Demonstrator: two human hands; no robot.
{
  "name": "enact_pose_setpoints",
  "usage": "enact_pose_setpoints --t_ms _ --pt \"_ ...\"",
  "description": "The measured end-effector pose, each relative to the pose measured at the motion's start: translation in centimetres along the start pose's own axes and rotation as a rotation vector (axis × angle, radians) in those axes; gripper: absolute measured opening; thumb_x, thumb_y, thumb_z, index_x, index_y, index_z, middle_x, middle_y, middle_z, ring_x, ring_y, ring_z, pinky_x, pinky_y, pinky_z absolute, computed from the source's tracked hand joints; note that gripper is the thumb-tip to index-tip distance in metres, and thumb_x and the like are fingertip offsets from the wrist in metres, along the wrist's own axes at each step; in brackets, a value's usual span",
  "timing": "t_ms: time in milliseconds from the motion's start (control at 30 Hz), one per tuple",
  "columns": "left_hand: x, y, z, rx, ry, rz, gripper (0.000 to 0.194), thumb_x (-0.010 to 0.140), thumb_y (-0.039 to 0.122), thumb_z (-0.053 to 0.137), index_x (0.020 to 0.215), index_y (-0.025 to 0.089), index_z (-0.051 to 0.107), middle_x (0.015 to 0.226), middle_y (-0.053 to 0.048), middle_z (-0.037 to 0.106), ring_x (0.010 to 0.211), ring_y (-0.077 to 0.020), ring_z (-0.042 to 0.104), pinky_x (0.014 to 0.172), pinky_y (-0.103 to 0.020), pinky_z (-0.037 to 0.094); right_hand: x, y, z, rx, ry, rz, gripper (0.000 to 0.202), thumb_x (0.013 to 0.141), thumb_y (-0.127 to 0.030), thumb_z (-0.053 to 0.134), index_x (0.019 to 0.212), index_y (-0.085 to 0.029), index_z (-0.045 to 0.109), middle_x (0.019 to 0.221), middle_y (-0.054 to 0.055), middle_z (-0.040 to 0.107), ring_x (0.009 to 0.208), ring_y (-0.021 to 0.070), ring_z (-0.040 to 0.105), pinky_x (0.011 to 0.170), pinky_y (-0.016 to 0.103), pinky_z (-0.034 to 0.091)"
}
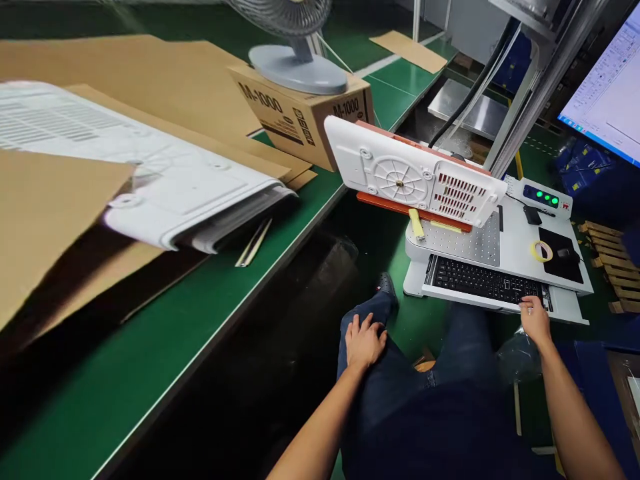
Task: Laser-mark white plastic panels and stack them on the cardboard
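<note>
My left hand (364,341) lies flat on my left thigh, fingers spread, holding nothing. My right hand (535,319) rests on the near right edge of a black keyboard (480,280), which sits in a white pull-out tray (565,308). Behind the keyboard a white plastic panel (415,175) with vent slots and a round hub lies tilted on an orange fixture (395,203) on the white machine's perforated table (470,243).
A stack of white panels (175,193) lies between cardboard sheets (45,220) on the green bench (165,347) at left. A cardboard box (300,113) carries a fan base (297,70). A monitor (607,100) stands at right, a tape roll (542,251) and mouse pad (563,257) below it.
</note>
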State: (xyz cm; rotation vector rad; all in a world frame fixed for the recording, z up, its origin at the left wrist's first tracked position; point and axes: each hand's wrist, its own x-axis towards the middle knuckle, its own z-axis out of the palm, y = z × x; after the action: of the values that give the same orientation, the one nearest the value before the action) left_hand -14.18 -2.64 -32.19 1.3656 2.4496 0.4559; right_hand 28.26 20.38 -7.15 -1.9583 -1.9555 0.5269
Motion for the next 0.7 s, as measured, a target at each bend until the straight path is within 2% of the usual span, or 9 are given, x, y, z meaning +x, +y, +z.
enact_pose_setpoints --t_ms 167,267,367,467,533,633,700 --pt "0.6 -0.2 -0.5 0.025 0.008 -0.002 0.04 0.099 0.043 0.054 0.121 0.026 0.083 0.166 -0.009 0.054 0.166 -0.0448 0.022 0.133 -0.06 0.02 2.6 -2.6 1.4 -0.017 -0.056 -0.104 0.033 0.103 -0.022 0.048 0.136 -0.019 0.052 0.135 0.011 0.073 0.122 0.0213 0.068 0.106 0.031 0.046" --pt "0.7 0.0 -0.6 0.021 0.03 -0.014 0.037 0.098 0.042 0.056 0.117 0.027 0.083 0.165 -0.008 0.056 0.165 -0.0443 0.024 0.133 -0.06 0.021 4.8 -4.6 1.4 -0.063 -0.119 -0.075 0.036 0.099 -0.019 0.051 0.135 -0.016 0.056 0.134 0.015 0.073 0.121 0.0258 0.069 0.108 0.035 0.047" --pt "0.6 0.1 -0.7 -0.023 0.046 -0.035 0.035 0.097 0.039 0.057 0.116 0.025 0.083 0.164 -0.009 0.056 0.166 -0.0438 0.024 0.135 -0.059 0.02 5.6 -6.2 0.6 -0.097 -0.155 -0.019 0.037 0.1 -0.026 0.049 0.133 -0.012 0.057 0.129 0.02 0.074 0.121 0.0331 0.07 0.109 0.042 0.048" --pt "1.0 0.0 -1.1 -0.117 0.046 -0.055 0.03 0.092 0.035 0.061 0.111 0.026 0.083 0.164 -0.01 0.056 0.167 -0.0432 0.022 0.136 -0.06 0.017 4.4 -6.9 -0.3 -0.08 -0.134 -0.04 0.045 0.102 -0.042 0.044 0.135 -0.014 0.055 0.129 0.02 0.074 0.123 0.0361 0.069 0.109 0.046 0.048" --pt "1.7 -0.1 -1.6 -0.201 0.021 -0.053 0.027 0.086 0.035 0.066 0.106 0.026 0.082 0.165 -0.012 0.055 0.168 -0.0452 0.018 0.136 -0.064 0.014 2.8 -6.9 -0.3 -0.008 -0.15 -0.102 0.047 0.099 -0.056 0.045 0.126 -0.021 0.059 0.117 0.015 0.078 0.117 0.0355 0.072 0.105 0.045 0.052" --pt "2.6 0.5 -2.9 -0.311 -0.001 -0.033 0.032 0.074 0.035 0.073 0.103 0.024 0.083 0.164 -0.019 0.053 0.167 -0.0519 0.013 0.135 -0.071 0.004 0.0 -7.1 1.4 0.121 -0.312 -0.225 0.052 0.092 -0.077 0.048 0.103 -0.03 0.067 0.089 0.007 0.078 0.096 0.0357 0.075 0.088 0.046 0.059" --pt "2.6 1.8 -3.8 -0.399 -0.009 0.004 0.033 0.068 0.034 0.076 0.1 0.027 0.084 0.149 -0.025 0.063 0.163 -0.0557 0.024 0.132 -0.078 0.004 -1.7 -7.9 3.5 0.133 -0.422 -0.306 0.059 0.089 -0.085 0.049 0.097 -0.031 0.07 0.084 0.006 0.076 0.087 0.035 0.075 0.079 0.044 0.06"
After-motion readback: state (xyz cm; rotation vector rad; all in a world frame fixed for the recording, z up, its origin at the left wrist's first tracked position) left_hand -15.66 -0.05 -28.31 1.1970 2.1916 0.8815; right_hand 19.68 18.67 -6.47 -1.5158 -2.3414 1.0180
